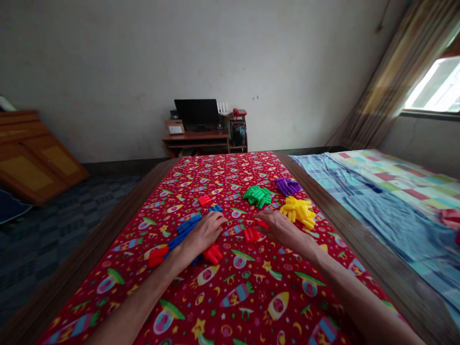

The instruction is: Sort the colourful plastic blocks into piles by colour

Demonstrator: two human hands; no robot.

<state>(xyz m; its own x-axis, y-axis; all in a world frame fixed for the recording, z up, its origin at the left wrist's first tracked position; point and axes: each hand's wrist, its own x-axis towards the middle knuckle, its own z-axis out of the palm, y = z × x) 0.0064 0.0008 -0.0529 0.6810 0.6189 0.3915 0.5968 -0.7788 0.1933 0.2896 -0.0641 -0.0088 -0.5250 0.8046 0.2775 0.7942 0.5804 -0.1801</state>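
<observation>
My left hand (pixel 203 234) lies flat, fingers stretched out, on the red patterned cloth (pixel 230 292), over a row of blue plastic pieces (pixel 187 226) with red pieces (pixel 212 254) beside it. My right hand (pixel 278 226) rests fingers forward, touching a red piece (pixel 262 224) at its fingertips; more red pieces (pixel 250 234) lie between the hands. Sorted piles sit further out: yellow (pixel 298 211), green (pixel 257 196), purple (pixel 287 186), and a small red group (pixel 204 201).
The cloth covers a wooden table with brown edges (pixel 108 225). A bed with a checked sheet (pixel 388 201) runs along the right. A desk with a monitor (pixel 201 125) stands at the far wall. A wooden cabinet (pixel 32 158) leans at left.
</observation>
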